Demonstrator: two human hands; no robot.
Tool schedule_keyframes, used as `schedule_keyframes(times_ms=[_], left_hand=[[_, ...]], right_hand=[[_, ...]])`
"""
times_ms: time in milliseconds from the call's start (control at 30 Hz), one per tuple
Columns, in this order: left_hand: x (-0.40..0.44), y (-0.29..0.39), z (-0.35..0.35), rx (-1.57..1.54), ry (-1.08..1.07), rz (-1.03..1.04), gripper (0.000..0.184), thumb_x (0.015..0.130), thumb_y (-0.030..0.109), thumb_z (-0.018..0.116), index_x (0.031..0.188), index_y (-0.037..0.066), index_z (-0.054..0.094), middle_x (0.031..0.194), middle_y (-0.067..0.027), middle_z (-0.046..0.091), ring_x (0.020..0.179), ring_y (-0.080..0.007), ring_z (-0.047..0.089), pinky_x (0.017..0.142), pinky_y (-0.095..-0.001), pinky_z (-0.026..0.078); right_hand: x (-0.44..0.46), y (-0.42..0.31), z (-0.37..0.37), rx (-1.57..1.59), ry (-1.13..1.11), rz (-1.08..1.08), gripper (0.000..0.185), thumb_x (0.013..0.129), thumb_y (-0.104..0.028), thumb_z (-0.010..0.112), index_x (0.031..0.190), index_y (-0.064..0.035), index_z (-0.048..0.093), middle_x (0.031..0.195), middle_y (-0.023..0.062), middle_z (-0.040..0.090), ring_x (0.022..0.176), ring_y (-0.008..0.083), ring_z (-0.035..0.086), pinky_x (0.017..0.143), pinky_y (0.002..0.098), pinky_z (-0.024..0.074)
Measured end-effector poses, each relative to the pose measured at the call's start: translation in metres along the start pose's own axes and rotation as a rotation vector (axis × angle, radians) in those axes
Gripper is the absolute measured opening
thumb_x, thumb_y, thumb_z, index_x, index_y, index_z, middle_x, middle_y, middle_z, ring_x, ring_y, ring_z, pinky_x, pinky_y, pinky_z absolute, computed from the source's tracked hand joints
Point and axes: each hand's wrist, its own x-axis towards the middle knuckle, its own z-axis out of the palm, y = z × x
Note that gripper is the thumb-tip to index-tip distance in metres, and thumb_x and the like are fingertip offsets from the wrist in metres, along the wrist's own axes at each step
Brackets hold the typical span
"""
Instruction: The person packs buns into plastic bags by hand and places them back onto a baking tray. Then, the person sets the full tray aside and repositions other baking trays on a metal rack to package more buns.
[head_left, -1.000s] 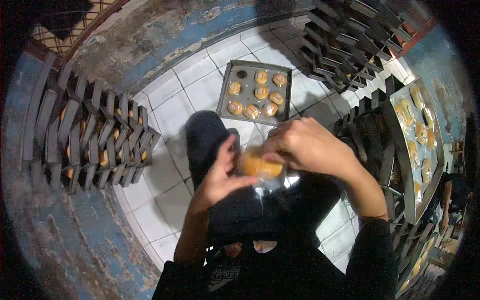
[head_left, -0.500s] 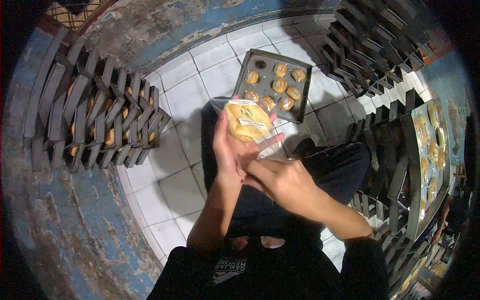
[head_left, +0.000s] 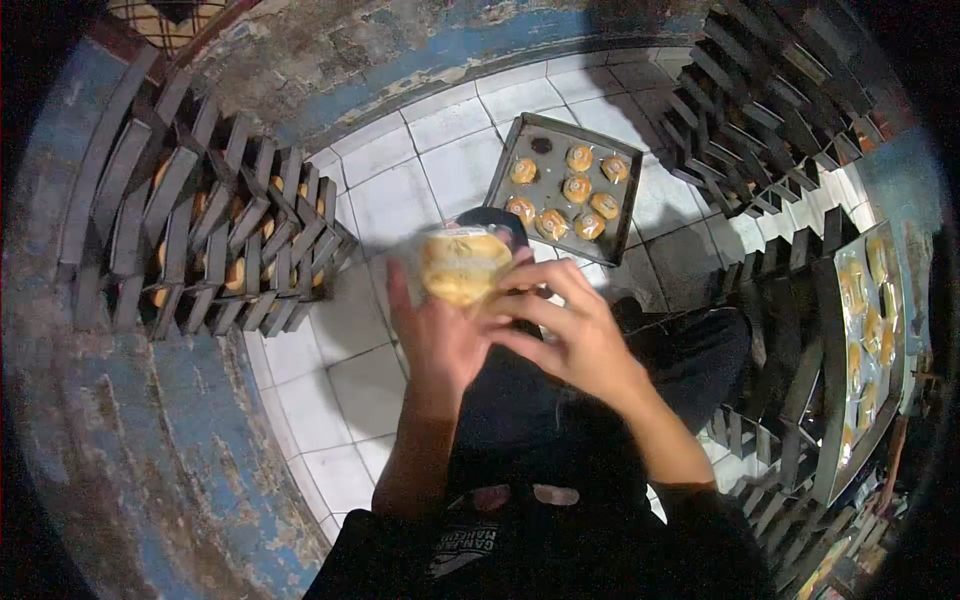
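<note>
In the head view, the right hand (head_left: 565,325) has just come up from the left wrist to the side of the wrapped bun (head_left: 462,268), its bent fingers too blurred to tell whether they pinch. The left hand (head_left: 440,340) cradles that bun near the tray (head_left: 548,180), so I'd judge its handling unfinished.
</note>
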Motion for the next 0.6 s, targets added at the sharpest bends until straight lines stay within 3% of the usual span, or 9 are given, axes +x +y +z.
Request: schedule_keyframes(times_ms=[33,133,167,233,267,333,467,600], left_hand=[[-0.007,0.003,0.001,0.007,-0.004,0.001,0.087,0.103,0.077,0.031,0.161,0.012,0.037,0.162,-0.0244,0.043,0.148,-0.0498,0.042,0.122,-0.0660,0.033],[-0.037,0.021,0.001,-0.143,0.083,-0.141,0.066,0.106,0.042,0.063,0.159,0.007,0.044,0.156,-0.0191,0.052,0.141,-0.0372,0.054,0.122,-0.0547,0.036],[-0.044,0.022,-0.008,-0.138,0.077,-0.142,0.066,0.106,0.042,0.063,0.159,0.007,0.044,0.156,-0.0191,0.052,0.141,-0.0372,0.054,0.122,-0.0547,0.036],[-0.049,0.018,-0.032,1.192,0.570,0.345,0.055,0.102,0.019,0.071,0.151,0.003,0.052,0.146,-0.0150,0.061,0.130,-0.0295,0.063,0.116,-0.0467,0.045],[-0.051,0.018,-0.040,1.188,0.563,0.346,0.055,0.102,0.019,0.071,0.151,0.003,0.052,0.146,-0.0150,0.061,0.130,-0.0295,0.063,0.116,-0.0467,0.045],[-0.051,0.019,-0.042,1.252,0.319,0.425,0.046,0.101,0.016,0.070,0.143,0.000,0.058,0.134,-0.0120,0.068,0.120,-0.0257,0.068,0.105,-0.0398,0.053],[-0.036,0.024,-0.032,1.333,0.358,0.323,0.040,0.101,0.014,0.070,0.137,0.001,0.063,0.127,-0.0118,0.071,0.114,-0.0214,0.069,0.093,-0.0346,0.057],[-0.019,0.031,-0.035,1.436,0.324,0.309,0.026,0.099,0.014,0.074,0.122,0.002,0.068,0.105,-0.0056,0.072,0.093,-0.0123,0.066,0.081,-0.0303,0.053]], right_hand=[[0.005,0.005,0.007,0.017,0.032,-0.066,0.021,0.082,-0.010,0.084,0.102,-0.0078,0.077,0.118,0.0079,0.071,0.105,0.0307,0.068,0.091,0.0404,0.0555],[0.016,0.004,0.000,0.234,0.150,-0.056,0.019,0.083,-0.008,0.083,0.101,-0.0053,0.076,0.115,0.0098,0.075,0.105,0.0301,0.071,0.093,0.0388,0.0554],[0.018,0.003,-0.003,0.278,0.168,-0.016,0.016,0.087,-0.007,0.082,0.100,-0.0016,0.075,0.109,0.0120,0.078,0.101,0.0287,0.074,0.091,0.0371,0.0562],[0.007,0.021,0.006,0.329,0.114,0.182,0.013,0.092,-0.007,0.080,0.101,-0.0003,0.074,0.103,0.0124,0.078,0.097,0.0253,0.075,0.089,0.0355,0.0573],[0.002,0.028,0.011,0.322,0.117,0.181,0.013,0.092,-0.007,0.080,0.101,-0.0003,0.074,0.103,0.0124,0.078,0.097,0.0253,0.075,0.089,0.0355,0.0573],[-0.003,0.036,0.016,0.367,0.067,0.389,0.013,0.096,-0.008,0.078,0.103,0.0013,0.073,0.098,0.0125,0.078,0.093,0.0208,0.076,0.086,0.0338,0.0578],[-0.004,0.036,0.013,0.381,0.067,0.426,0.015,0.096,-0.010,0.078,0.105,0.0011,0.073,0.098,0.0114,0.079,0.092,0.0173,0.075,0.086,0.0327,0.0576],[0.001,0.037,0.011,0.364,0.045,0.400,0.017,0.095,-0.009,0.079,0.107,0.0014,0.074,0.096,0.0100,0.079,0.090,0.0160,0.075,0.084,0.0316,0.0578]])
